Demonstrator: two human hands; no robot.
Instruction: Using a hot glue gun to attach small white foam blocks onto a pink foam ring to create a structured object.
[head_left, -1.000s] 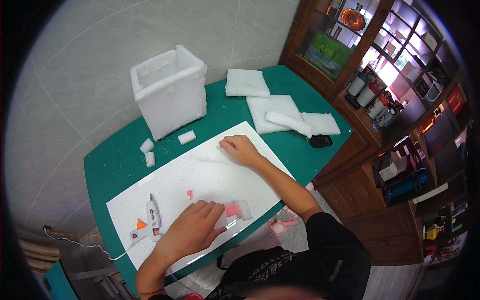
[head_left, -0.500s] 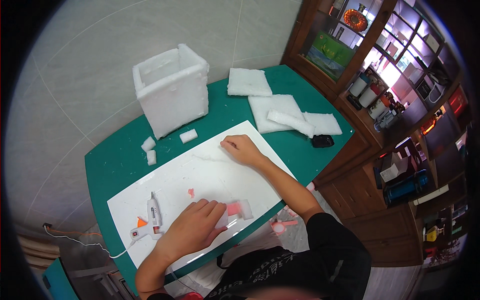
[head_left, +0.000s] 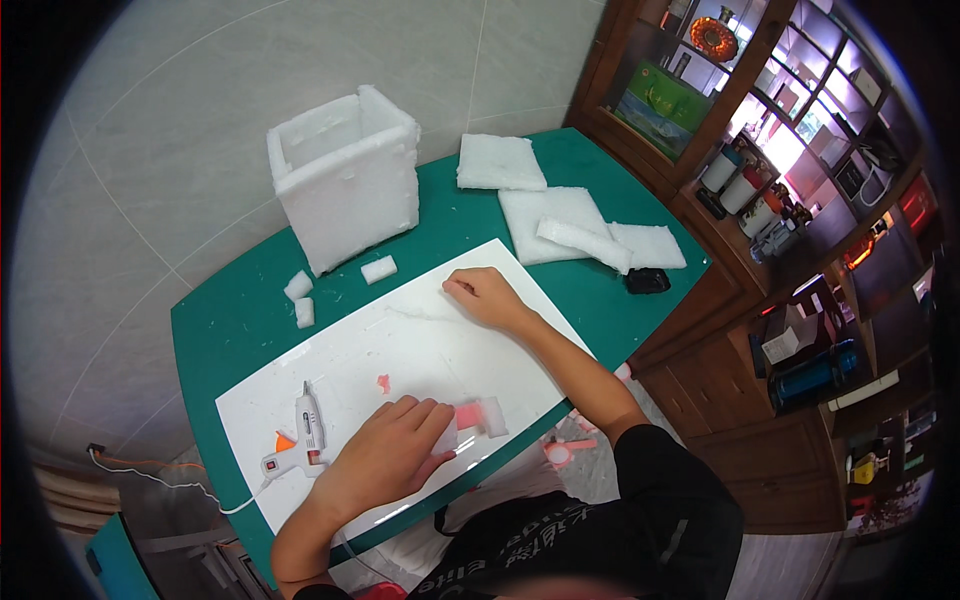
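Observation:
My left hand is closed over one end of a pink-and-white foam piece near the front edge of a white board. Its fingertips hide part of the foam; the pink middle and white far end stick out to the right. My right hand is curled, resting at the board's upper right; whatever its fingers hold, if anything, is hidden. Left of my left hand lies a white glue gun with an orange trigger and a cord. A small pink scrap lies on the board between them.
An open-topped white foam box stands at the back left of the green table. Small foam blocks lie in front of it. Flat foam sheets and a black object sit back right, beside a wooden cabinet.
Neither hand has visibly moved. The whole view has shifted very slightly, with the things on the table in the same places.

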